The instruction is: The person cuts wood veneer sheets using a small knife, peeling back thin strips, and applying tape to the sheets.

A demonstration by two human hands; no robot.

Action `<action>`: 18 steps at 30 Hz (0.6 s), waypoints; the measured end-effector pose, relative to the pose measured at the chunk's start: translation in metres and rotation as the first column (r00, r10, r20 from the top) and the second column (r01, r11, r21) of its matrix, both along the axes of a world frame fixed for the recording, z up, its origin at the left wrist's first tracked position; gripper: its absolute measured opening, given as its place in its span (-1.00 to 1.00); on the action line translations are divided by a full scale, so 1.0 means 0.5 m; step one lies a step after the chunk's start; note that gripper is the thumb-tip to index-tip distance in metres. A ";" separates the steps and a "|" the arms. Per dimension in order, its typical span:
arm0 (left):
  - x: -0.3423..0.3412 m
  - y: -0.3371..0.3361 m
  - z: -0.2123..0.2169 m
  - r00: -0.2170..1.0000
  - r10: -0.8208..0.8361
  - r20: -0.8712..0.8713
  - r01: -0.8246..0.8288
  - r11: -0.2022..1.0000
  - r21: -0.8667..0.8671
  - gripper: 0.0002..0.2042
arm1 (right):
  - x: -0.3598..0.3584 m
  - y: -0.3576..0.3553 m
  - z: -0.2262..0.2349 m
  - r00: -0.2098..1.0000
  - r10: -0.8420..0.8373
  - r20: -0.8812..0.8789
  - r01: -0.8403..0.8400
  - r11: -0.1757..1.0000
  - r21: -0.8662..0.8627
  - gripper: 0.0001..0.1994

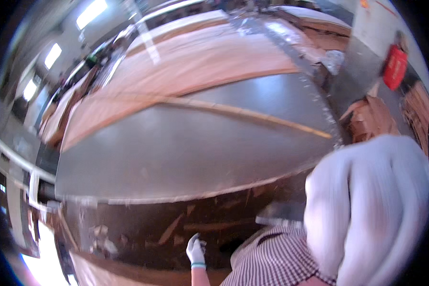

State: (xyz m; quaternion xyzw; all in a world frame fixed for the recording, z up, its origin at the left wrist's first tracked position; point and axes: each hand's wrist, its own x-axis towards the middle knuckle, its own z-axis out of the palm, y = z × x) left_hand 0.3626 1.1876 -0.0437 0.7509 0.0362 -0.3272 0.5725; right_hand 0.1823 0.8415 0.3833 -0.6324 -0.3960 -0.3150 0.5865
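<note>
My right hand (pixel 367 209), in a white knit glove, is raised very close on the right and looks very large. Its fingers are bent and pressed together; whatever they may grip is hidden. Low in the middle, my left hand (pixel 196 250) wears a white glove with a teal cuff. Its fingers are loosely bent and partly apart, with nothing visible in them. It hangs over the floor, away from the table. A long, thin yellowish strip (pixel 243 112) lies slantwise across the grey tabletop (pixel 176 152). Beside my right hand is a blurred dark flat thing (pixel 280 213).
Large reddish-brown thin sheets (pixel 209 57) cover the table's far part. Torn brown sheets (pixel 372 119) are heaped at the right, near a red object (pixel 395 67) by the wall. Scraps (pixel 171 229) litter the floor below the table's near edge. Checked cloth (pixel 276 257) covers my body.
</note>
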 end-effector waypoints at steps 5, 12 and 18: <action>-0.185 -0.299 0.043 0.998 0.046 -0.036 -0.050 0.993 -0.109 -0.72 | -0.322 -0.204 0.061 0.970 -0.242 -0.027 0.239 0.968 -0.077 -0.88; -0.320 -0.545 0.122 0.945 -0.327 0.009 0.327 0.943 -0.058 -0.72 | -0.585 -0.332 0.128 0.904 -0.422 -0.072 0.408 0.899 -0.159 -0.89; -0.398 -0.806 0.105 0.797 -0.600 0.071 0.597 0.766 -0.236 -0.74 | -0.716 -0.327 0.130 0.814 -0.579 -0.047 0.564 0.807 -0.174 -0.89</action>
